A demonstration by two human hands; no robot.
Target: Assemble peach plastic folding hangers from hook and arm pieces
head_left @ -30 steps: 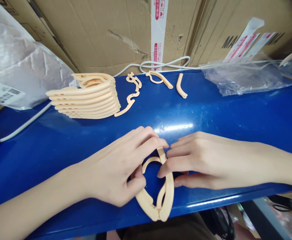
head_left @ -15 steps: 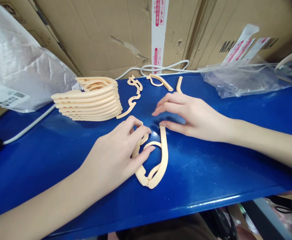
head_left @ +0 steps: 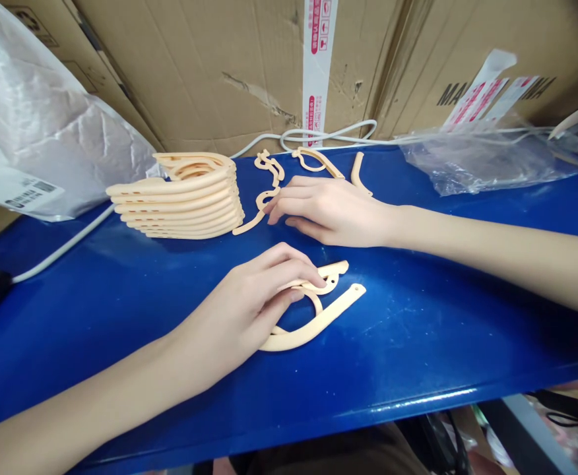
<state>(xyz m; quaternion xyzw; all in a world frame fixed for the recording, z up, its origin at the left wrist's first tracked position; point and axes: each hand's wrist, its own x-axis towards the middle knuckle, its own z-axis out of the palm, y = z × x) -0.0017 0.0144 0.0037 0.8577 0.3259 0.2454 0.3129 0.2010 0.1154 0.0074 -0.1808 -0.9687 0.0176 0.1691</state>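
My left hand (head_left: 256,297) is closed over a cream plastic folding hanger (head_left: 313,328) lying on the blue table, its thumb and fingers on the inner parts. The hanger's curved arm sticks out to the right beneath it, with a small hole at its tip. Over the middle of the table, my right hand (head_left: 336,210) has its thumb apart from its fingers. Its fingertips reach a loose cream hanger piece (head_left: 250,223), though contact is hard to make out. Behind that hand lie a hooked piece (head_left: 270,165), a looped piece (head_left: 321,161) and a bent piece (head_left: 357,170).
A neat stack of cream folded hangers (head_left: 180,206) stands at the left, beside a silvery padded bag (head_left: 71,125). Cardboard boxes (head_left: 194,72) line the back, with a white cable (head_left: 313,134) before them. Clear plastic film (head_left: 457,161) lies at the back right.
My right hand has left the hanger and moved left toward the loose pieces. Under my left hand the hanger has turned, its arm tip now pointing to the right.
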